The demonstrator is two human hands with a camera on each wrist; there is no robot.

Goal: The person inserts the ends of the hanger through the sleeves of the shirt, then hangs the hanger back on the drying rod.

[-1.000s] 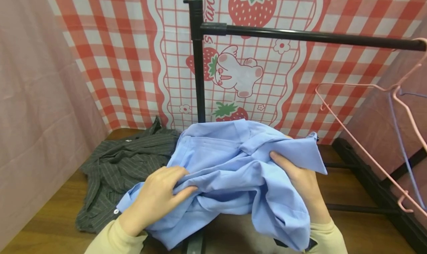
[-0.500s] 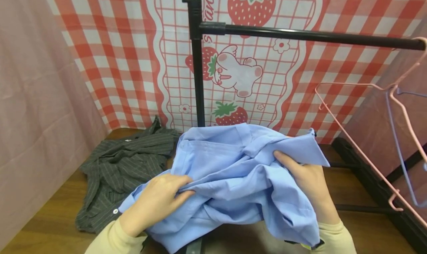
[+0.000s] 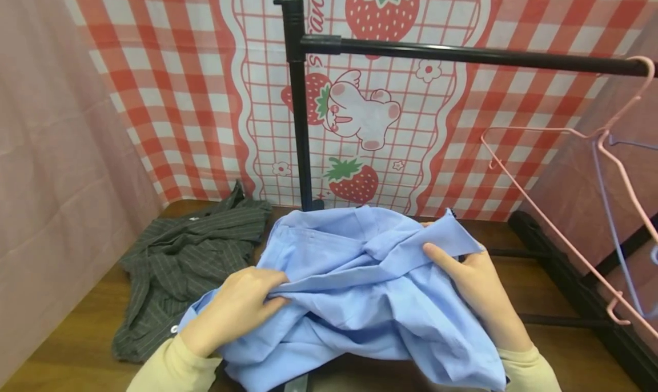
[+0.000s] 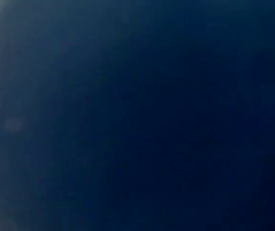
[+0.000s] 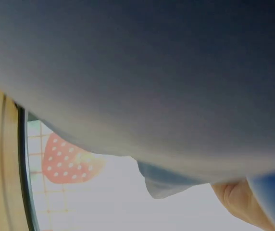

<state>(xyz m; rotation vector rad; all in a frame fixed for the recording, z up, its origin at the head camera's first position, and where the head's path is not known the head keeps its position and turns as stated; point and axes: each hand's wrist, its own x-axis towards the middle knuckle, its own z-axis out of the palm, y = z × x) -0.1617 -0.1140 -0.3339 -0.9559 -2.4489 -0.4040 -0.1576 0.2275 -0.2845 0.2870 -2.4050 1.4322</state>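
Note:
A light blue shirt (image 3: 354,300) hangs bunched between both hands in the head view. My left hand (image 3: 239,306) pinches a fold at its left side, thumb and forefinger on the cloth. At the right, my right hand (image 3: 478,283) grips a flat, pointed, collar-like band (image 3: 447,238), with the thumb on top and the other fingers mostly hidden behind it. Dark blue blur fills the left wrist view. Close cloth (image 5: 137,96) covers much of the right wrist view, where a fingertip (image 5: 238,199) shows at the lower right.
A dark pinstriped garment (image 3: 190,266) lies crumpled on the wooden table (image 3: 67,329) at the left. A black rack (image 3: 462,55) stands behind the shirt. From its bar hang a pink hanger (image 3: 540,209) and a purple hanger (image 3: 612,209) at the right.
The shirt has come down a little, and the right hand has moved slightly right and down. The band's pointed end has tipped upward, and its edge between the hands looks straighter.

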